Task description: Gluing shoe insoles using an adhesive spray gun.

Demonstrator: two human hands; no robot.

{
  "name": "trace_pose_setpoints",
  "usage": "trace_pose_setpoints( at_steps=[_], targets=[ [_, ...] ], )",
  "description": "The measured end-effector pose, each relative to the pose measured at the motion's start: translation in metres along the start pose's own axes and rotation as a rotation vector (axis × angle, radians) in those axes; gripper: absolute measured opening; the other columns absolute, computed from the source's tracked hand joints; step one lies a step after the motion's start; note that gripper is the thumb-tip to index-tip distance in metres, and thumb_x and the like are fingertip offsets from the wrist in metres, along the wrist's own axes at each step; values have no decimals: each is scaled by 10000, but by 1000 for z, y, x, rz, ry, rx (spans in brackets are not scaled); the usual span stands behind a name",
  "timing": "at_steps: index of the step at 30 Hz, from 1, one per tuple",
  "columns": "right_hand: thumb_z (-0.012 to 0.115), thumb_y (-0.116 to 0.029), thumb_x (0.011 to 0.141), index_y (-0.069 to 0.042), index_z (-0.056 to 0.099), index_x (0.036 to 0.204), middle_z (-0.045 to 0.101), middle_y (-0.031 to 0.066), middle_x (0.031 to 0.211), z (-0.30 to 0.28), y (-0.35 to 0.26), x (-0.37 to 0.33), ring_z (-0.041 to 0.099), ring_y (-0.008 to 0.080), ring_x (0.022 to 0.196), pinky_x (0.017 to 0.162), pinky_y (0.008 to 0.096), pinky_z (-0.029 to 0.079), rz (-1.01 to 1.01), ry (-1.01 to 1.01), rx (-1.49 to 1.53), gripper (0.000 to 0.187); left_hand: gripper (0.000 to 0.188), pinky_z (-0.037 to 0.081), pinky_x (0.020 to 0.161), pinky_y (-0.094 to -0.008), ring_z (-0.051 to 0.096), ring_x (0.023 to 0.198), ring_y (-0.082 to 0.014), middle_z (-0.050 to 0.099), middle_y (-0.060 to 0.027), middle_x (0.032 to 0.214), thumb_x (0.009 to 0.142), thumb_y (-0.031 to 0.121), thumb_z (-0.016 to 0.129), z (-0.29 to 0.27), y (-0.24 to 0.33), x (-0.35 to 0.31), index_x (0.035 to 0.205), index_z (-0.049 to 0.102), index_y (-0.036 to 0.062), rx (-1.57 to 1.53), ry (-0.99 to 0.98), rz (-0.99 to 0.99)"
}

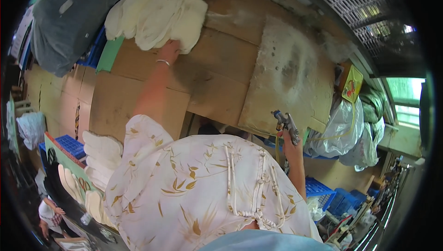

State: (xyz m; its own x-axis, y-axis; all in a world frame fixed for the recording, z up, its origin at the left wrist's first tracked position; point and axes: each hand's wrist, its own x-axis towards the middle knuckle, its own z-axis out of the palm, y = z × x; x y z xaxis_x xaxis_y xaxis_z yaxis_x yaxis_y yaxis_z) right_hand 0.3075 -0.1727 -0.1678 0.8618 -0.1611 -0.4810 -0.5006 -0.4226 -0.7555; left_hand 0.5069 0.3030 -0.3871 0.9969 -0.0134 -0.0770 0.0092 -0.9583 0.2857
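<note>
A pile of cream, soft insole-shaped pieces (154, 13) lies at the far side of the cardboard-covered table (134, 108). My left hand (170, 51), its arm stretched forward, is closed at the near edge of this pile. Its fingertips are partly hidden against the lowest piece. Over the table's near right edge, my right hand (290, 142) grips a metal spray gun (287, 125), nozzle end pointing away from me and leftward. A yellowish hose (344, 133) runs in the area to the right of the gun.
A worn, white-stained cardboard sheet (281, 71) covers the table's right part. Beyond it stands a yellow can (352, 82) beside clear plastic bags (341, 126). A dark grey bag (76, 20) sits far left. More pale insole-shaped pieces (99, 156) are stacked at my left; another person (50, 212) is behind them.
</note>
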Motion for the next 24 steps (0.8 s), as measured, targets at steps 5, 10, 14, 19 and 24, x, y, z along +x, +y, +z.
trace_pose_setpoints(
  at_steps=[5, 10, 14, 19, 24],
  targets=[
    [564, -275, 835, -38, 611, 794, 465, -58, 589, -11, 24, -8, 359, 27, 488, 435, 202, 269, 51, 79, 102, 245, 487, 456, 808, -391, 502, 1029, -266, 393, -73, 1263, 765, 163, 560, -25, 27, -2, 1221, 390, 128, 54, 6, 38],
    [561, -278, 839, -35, 610, 803, 468, -54, 592, -14, 30, -6, 369, 31, 504, 449, 202, 280, 16, 60, 117, 250, 345, 473, 765, -369, 561, 917, -269, 502, -92, 1148, 768, 141, 543, -17, 14, -4, 1107, 506, 88, 43, 132, 99],
    [550, -269, 847, -23, 605, 807, 477, -46, 614, -20, 39, -2, 381, 39, 536, 477, 201, 298, -51, 90, 142, 255, 245, 474, 738, -367, 580, 855, -276, 581, -101, 1003, 760, 135, 544, -35, 13, 2, 990, 583, 60, -44, 199, 169],
    [550, -254, 848, -12, 598, 812, 500, -35, 648, -31, 42, -2, 398, 49, 568, 502, 201, 315, 29, 73, 174, 249, 252, 475, 643, -312, 597, 680, -236, 619, -137, 768, 768, 218, 586, -90, 41, 40, 914, 610, 15, -421, 431, -65],
    [554, -256, 844, -8, 593, 817, 502, -30, 651, -41, 52, -1, 412, 50, 585, 521, 204, 339, -31, 64, 207, 253, 184, 515, 613, -249, 579, 643, -142, 583, -68, 747, 778, 108, 599, -162, 133, 80, 882, 576, -42, -1190, 211, -139]
  ],
)
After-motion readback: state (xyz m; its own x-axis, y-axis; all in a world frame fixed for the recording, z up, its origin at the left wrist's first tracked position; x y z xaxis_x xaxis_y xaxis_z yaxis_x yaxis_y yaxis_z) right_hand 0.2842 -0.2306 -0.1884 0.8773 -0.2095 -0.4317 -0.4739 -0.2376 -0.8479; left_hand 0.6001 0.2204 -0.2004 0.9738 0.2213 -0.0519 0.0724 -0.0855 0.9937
